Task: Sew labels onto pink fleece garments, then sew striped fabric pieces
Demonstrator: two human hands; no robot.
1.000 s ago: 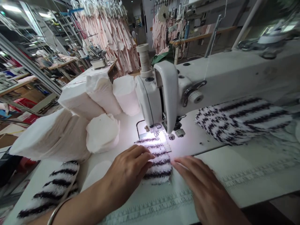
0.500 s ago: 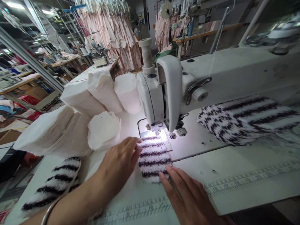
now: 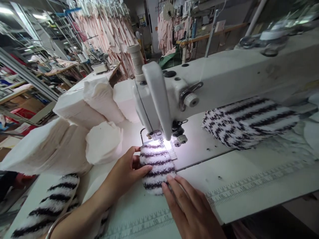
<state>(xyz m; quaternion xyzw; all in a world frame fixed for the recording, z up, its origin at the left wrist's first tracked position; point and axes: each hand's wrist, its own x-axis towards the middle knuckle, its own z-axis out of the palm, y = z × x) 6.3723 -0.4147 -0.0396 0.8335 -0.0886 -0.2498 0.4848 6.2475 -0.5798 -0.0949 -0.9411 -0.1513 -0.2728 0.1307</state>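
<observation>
A fuzzy black-and-white striped fabric piece point(image 3: 156, 167) lies flat on the sewing machine bed, its far end at the lit needle area. My left hand point(image 3: 127, 171) grips the left edge of this piece, thumb on top and the other fingers at or under the edge, partly hidden. Resting on its lower right corner are the outstretched fingertips of my right hand point(image 3: 190, 205). Just beyond the fabric stands the white sewing machine head point(image 3: 149, 109), whose presser foot point(image 3: 161, 141) is washed out by the lamp.
Stacks of white padding pieces point(image 3: 45, 142) stand at the left. More striped fabric point(image 3: 50, 205) lies by my left forearm. A striped pile point(image 3: 249, 122) sits under the machine arm point(image 3: 236, 73) at right. A printed ruler point(image 3: 154, 222) runs along the table's front edge.
My left hand has gone from lying over the fabric's left edge to gripping it with the thumb on top. The camera view has shifted slightly; the right hand stays on the lower corner.
</observation>
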